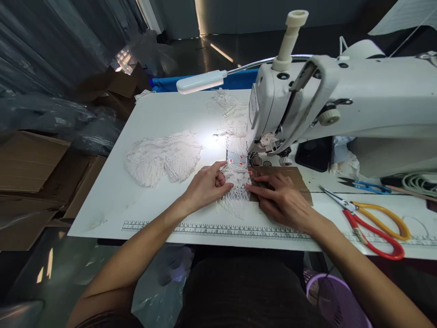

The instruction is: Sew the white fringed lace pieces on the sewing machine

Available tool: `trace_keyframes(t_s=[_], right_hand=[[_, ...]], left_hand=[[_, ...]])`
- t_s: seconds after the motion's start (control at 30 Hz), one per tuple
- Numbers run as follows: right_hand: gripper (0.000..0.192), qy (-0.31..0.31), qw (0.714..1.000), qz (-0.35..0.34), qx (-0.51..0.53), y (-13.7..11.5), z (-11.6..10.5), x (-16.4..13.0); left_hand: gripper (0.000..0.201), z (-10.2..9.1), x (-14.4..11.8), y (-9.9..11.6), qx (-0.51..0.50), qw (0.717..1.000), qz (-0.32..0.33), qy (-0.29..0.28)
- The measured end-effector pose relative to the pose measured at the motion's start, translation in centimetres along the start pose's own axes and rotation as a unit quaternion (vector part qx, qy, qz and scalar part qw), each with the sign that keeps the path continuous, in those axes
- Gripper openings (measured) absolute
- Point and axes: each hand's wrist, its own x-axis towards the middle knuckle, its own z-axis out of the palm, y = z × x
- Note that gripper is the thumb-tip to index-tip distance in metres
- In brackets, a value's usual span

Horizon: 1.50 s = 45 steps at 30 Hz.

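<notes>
A: Item?
B: Lace strip [235, 187], on the table [112, 196] before the sewing machine [341, 105]; likely light, limp, easily snagged.
A: Grips?
B: Left hand [206, 184] lay flat, pinning its left edge. Right hand [282, 200] pressed flat on brown card [290, 175], fingertips at its right edge. Best held by edges.

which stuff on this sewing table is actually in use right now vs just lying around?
In use:
- left hand and right hand, pressing flat on the lace strip
- sewing machine
- brown card under the right hand
- lamp

Lying about:
- lace pile
- red-and-yellow scissors
- blue snips
</notes>
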Motion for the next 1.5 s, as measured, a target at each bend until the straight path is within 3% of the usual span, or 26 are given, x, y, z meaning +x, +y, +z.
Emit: trace_keyframes(t_s=[0.13,1.0,1.33,1.5], right_hand=[[0.044,-0.015,0.999,0.0,-0.052,-0.47,0.35,-0.36],[0.041,-0.001,0.995,-0.006,-0.096,-0.89,0.85,-0.27],[0.042,0.003,0.995,-0.001,-0.1,-0.91,0.82,-0.27],[0.043,0.004,0.994,-0.002,-0.109,-0.88,0.76,-0.26]], left_hand=[[0.06,0.01,0.0,0.01,0.002,1.0,-0.001,0.001],[0.059,-0.26,-0.05,-0.02,0.007,1.0,-0.012,-0.015],[0.067,-0.23,0.05,0.04,-0.013,1.0,-0.021,0.007],[0.057,0.0,0.09,0.04,-0.024,0.999,-0.019,0.023]])
